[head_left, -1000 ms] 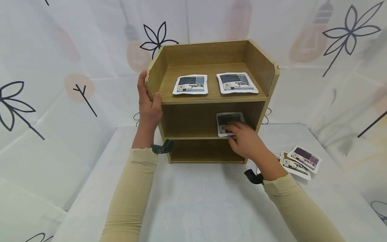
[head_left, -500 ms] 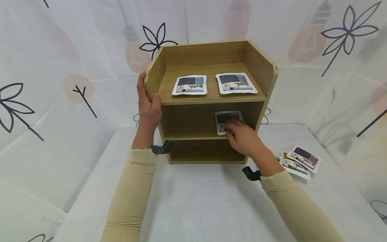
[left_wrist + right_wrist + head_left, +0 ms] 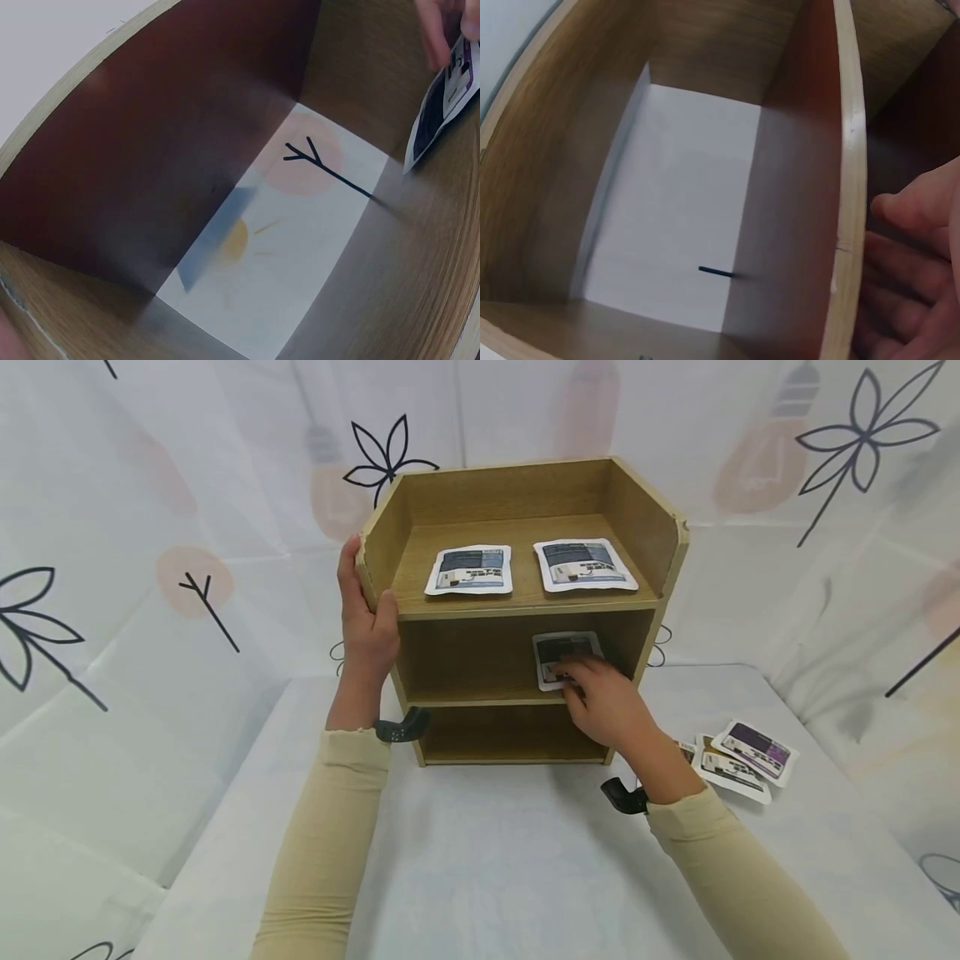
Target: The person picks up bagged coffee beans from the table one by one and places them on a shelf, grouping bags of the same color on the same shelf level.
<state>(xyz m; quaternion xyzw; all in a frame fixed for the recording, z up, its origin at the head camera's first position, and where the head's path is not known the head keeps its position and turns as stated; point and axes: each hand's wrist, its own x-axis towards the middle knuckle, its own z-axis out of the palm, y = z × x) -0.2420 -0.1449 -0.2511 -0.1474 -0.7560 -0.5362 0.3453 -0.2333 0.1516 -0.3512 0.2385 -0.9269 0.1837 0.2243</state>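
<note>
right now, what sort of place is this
It looks like a small booth staged for filming or practice, though I can't be certain: patterned sheeting hangs behind a white tabletop, with a small wooden shelf unit standing on it.

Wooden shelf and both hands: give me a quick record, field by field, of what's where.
Left hand: grips the left side of the wooden shelf
Right hand: touches the dark pouch; pinching unclear
Top level: left blue pouch and right blue pouch, apart
Middle level: dark pouch, toward the right end
Table, right side: purple pouch overlapping gold-topped pouch; third pouch partly hidden
</note>
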